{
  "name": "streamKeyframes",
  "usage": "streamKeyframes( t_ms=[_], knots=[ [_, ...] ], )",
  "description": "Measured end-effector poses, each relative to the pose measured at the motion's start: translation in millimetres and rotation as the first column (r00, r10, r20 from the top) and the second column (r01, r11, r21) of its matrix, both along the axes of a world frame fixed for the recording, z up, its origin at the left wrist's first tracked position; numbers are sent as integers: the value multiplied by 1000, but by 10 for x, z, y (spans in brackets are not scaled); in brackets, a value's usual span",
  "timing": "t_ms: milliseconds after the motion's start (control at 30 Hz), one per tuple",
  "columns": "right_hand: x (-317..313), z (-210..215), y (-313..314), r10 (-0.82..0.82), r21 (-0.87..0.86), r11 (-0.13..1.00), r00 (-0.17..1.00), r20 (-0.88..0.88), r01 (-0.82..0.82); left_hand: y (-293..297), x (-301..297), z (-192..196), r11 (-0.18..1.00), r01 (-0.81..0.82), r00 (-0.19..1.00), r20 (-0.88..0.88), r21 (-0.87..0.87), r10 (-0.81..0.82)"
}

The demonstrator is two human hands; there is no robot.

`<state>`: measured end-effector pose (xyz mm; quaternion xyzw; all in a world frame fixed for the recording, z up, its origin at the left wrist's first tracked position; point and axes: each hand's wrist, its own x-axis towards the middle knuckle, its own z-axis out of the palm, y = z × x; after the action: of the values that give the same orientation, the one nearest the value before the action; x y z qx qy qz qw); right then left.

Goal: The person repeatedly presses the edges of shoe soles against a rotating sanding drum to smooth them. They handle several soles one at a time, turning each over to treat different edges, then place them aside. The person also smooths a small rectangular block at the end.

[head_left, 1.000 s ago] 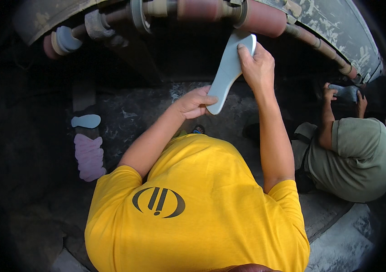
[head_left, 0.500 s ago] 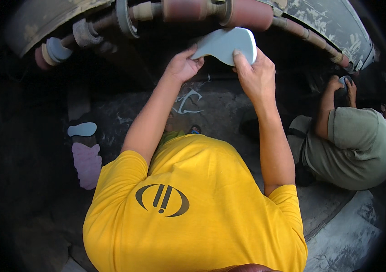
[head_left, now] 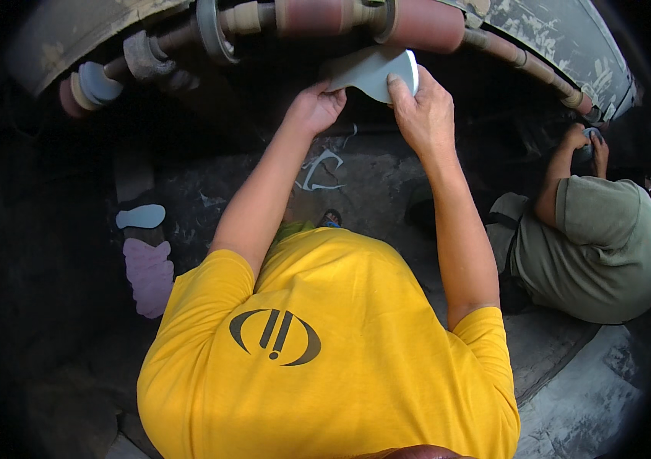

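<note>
Below the red sanding drum [head_left: 426, 24] I hold a pale blue-grey shoe sole [head_left: 370, 74] crosswise between both hands. My left hand [head_left: 316, 109] is closed on its narrower left end. My right hand [head_left: 423, 113] grips the wide right end, thumb on the upper face and fingers partly hidden behind it. The sole is tilted, and its light edge shows at the right. Its far edge lies close under the drum; whether they touch I cannot tell.
A long shaft carries a second red drum [head_left: 310, 17] and several smaller wheels. Down at the left lie another sole [head_left: 141, 216] and a stack of purple pieces [head_left: 149, 277]. Pale offcut strips [head_left: 321, 170] lie on the floor. A co-worker in a grey-green shirt [head_left: 604, 229] works at the right.
The sole has shifted slightly left and tipped, so less of its right end's face shows. My right hand has moved a little left with it. Both hands keep their hold.
</note>
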<state>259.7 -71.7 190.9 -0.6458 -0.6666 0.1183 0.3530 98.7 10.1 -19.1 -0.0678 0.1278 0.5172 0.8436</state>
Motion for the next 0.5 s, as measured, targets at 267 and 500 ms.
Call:
streamKeyframes(
  t_ms=[267, 500],
  knots=[
    [88, 374, -447, 35, 113, 993, 999, 7, -35, 122, 256, 450, 974, 41, 994, 91, 221, -63],
    [280, 530, -918, 74, 192, 978, 997, 34, -79, -30, 473, 1064, 936, 82, 996, -9, 342, -84]
  ],
)
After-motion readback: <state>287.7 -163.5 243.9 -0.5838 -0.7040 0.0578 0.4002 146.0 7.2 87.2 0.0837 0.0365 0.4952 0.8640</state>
